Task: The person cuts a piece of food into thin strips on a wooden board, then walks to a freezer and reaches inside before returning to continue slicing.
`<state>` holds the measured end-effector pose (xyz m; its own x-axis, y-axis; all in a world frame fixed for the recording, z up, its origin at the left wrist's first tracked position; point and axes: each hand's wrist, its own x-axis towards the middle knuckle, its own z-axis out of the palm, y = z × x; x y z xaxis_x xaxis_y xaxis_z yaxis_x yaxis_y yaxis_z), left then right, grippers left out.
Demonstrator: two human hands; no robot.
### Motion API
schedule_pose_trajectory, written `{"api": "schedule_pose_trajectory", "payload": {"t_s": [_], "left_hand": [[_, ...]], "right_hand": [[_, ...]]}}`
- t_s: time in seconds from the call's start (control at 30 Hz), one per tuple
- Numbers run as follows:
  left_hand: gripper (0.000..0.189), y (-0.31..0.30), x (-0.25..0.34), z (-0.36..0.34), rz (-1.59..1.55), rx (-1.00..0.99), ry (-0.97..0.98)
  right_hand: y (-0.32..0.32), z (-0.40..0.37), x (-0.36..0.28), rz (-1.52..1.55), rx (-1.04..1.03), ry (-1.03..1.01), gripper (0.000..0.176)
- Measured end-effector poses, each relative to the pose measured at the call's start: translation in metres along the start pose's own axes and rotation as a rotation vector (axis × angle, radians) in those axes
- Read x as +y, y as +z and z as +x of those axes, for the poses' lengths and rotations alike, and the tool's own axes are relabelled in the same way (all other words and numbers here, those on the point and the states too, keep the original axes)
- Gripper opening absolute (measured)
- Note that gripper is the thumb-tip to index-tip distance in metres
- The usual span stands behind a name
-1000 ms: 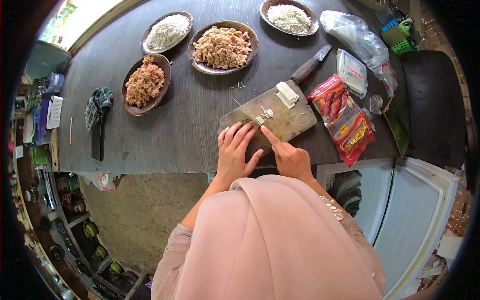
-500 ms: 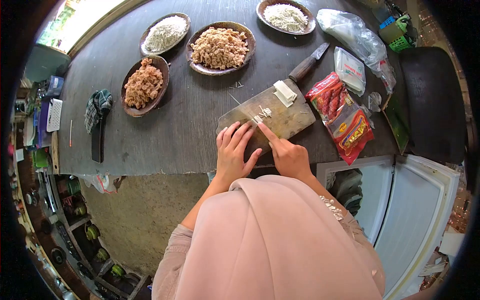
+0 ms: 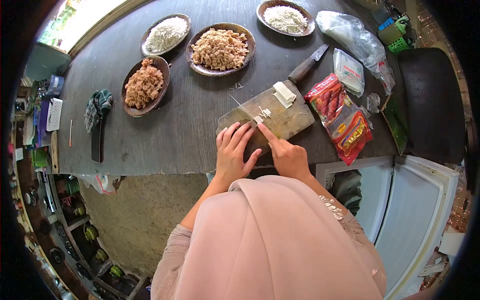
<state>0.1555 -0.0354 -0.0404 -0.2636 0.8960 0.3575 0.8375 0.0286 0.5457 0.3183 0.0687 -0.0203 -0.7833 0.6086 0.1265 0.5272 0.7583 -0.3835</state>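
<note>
On the cutting board [image 3: 290,125], my left hand [image 3: 234,147] lies with fingers outstretched and thumb apart, fingertips down near the blade. Anything under those fingertips is hidden. My right hand [image 3: 288,156] is closed around a knife whose handle is covered; its index finger points along the blade. The thin knife blade [image 3: 242,106] slants to the upper left, seen nearly edge-on. Small white cut strips [image 3: 265,113] lie just beyond the right fingertip. Flat white slices [image 3: 284,94] are stacked at the board's far right corner.
A wooden-handled knife [image 3: 302,69] lies beyond the board. To the right are a red food packet [image 3: 342,117], a white packet [image 3: 348,72] and a plastic bag [image 3: 350,37]. Several bowls of cut food stand behind, including a middle bowl [image 3: 220,73]. A checked cloth [image 3: 98,110] lies left.
The blade tip shows slightly higher and farther out above the board. Both hands stay in nearly the same place.
</note>
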Motion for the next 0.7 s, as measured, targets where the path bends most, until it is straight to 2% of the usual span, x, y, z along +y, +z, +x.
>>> {"api": "schedule_pose_trajectory", "payload": {"t_s": [0.37,0.43,0.7], "left_hand": [[0.053,0.002,-0.001,-0.003,-0.011,-0.002,-0.005],[0.053,0.003,-0.002,-0.002,-0.005,0.008,-0.002],[0.054,-0.001,0.002,0.001,-0.010,-0.003,-0.014]], "right_hand": [[-0.006,-0.005,0.000,0.001,-0.027,-0.014,0.081],[-0.005,-0.003,-0.003,-0.102,-0.052,-0.019,0.081],[-0.003,-0.005,0.001,-0.019,-0.017,-0.019,0.080]]}}
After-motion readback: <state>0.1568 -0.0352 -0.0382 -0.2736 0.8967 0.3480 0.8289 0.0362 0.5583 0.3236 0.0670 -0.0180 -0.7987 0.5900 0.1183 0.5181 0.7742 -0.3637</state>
